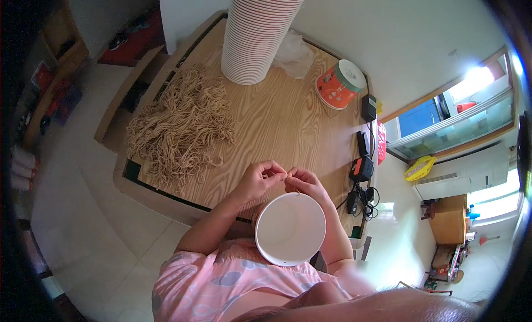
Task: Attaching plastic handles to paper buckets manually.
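A paper bucket [291, 229], white inside, rests tilted against my body with its open mouth facing up. A short tan cord [298, 193] shows at its far rim, and a small dark hole marks the near rim. Just beyond that far rim, my left hand [259, 181] and my right hand [306, 183] meet fingertip to fingertip. Both are closed in a pinch on the thin cord, most of which the fingers hide. To the left on the table lies a large loose heap of tan cords [185, 125].
A tall stack of white paper buckets [260, 37] stands at the table's far side. Beside it lies a crumpled clear plastic bag [293, 55]. An orange-red bucket [339, 85] sits upside down at the far right. Black power adapters [361, 168] and cables line the right edge of the wooden table [277, 128].
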Demonstrator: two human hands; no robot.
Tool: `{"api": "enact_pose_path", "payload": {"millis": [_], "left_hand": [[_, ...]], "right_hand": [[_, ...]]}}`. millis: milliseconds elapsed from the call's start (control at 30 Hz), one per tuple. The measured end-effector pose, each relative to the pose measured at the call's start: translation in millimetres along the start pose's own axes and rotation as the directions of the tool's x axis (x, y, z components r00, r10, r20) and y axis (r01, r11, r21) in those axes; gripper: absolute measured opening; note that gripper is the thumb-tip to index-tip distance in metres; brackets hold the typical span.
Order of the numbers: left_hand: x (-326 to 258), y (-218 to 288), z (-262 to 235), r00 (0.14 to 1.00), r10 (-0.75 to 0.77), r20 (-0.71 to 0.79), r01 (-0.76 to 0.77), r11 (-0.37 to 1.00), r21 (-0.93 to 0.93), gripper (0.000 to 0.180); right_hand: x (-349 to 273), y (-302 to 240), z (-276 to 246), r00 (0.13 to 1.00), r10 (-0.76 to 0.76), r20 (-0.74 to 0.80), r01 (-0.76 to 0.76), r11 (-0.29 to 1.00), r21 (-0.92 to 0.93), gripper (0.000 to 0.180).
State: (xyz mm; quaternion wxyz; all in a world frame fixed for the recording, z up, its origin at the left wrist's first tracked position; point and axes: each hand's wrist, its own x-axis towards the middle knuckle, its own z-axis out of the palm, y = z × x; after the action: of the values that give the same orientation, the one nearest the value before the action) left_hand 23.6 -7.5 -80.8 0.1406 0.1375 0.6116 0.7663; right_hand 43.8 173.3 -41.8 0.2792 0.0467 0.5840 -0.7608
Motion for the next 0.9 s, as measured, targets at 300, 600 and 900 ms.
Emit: {"api": "enact_pose_path", "payload": {"millis": [300, 600, 900], "left_hand": [[2.1, 0.7, 1.1, 0.996, -0.069, -0.047, 0.061, 0.985, -0.162, 0.006], [-1.0, -1.3, 3.3, 0.997, -0.070, 0.028, 0.069, 0.997, 0.044, 0.007], [0.4, -1.5, 4.9, 1.000, 0.004, 0.009, -0.003, 0.997, -0.074, 0.006]], "right_hand": [[4.6, 3.8, -6.8, 0.993, -0.114, -0.038, 0.113, 0.993, -0.033, 0.011], [2.6, 8.9, -4.5, 0.994, -0.103, -0.037, 0.107, 0.986, 0.126, 0.012], [2.2, 11.0, -6.5, 0.996, -0.085, -0.012, 0.085, 0.992, 0.088, 0.014]]}}
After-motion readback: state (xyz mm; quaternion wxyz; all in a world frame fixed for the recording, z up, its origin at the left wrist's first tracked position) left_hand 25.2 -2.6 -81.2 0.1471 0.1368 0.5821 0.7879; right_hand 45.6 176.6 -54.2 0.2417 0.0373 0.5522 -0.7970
